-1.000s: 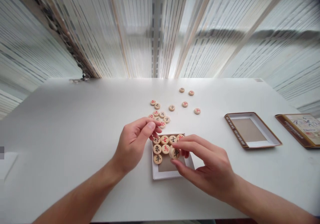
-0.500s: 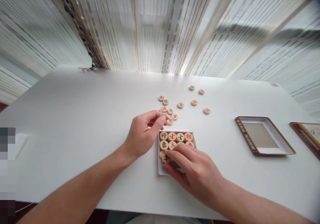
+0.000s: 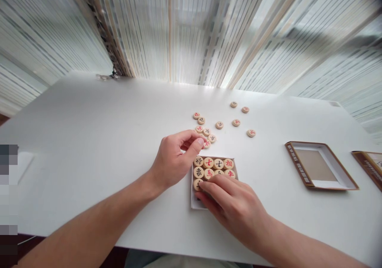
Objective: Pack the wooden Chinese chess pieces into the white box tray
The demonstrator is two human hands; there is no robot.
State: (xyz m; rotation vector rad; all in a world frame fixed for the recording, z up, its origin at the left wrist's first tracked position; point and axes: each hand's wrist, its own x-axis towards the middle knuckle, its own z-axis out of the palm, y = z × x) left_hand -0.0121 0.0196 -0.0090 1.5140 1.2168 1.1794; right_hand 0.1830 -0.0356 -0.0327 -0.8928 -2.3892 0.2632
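Note:
My right hand [image 3: 235, 198] reaches over a shallow white box [image 3: 192, 199]. Its index fingertip and thumb are at the edge of a round wooden xiangqi piece [image 3: 197, 184] with a black character, lying in the third row. Above that piece, rows of xiangqi pieces with red and black characters fill the box; my fingers cover some of them. My left hand [image 3: 176, 158] hovers by the box's upper left corner, fingers curled and thumb against the index finger. What it holds, if anything, is hidden. Just beyond its fingertips lies a red-marked piece [image 3: 207, 143].
Loose pieces lie beyond the box, in a cluster [image 3: 207, 132] and scattered to the right, one piece [image 3: 251, 133] farthest out. An open box lid [image 3: 316, 165] rests at right, near a brown printed box part [image 3: 371, 166]. A striped curtain [image 3: 185, 41] hangs behind the white table [image 3: 104, 112].
The black-marked piece in my right fingers, tilted over the third row before, now lies flat at that row's left end. My left hand keeps its curled pose. The view has shifted slightly.

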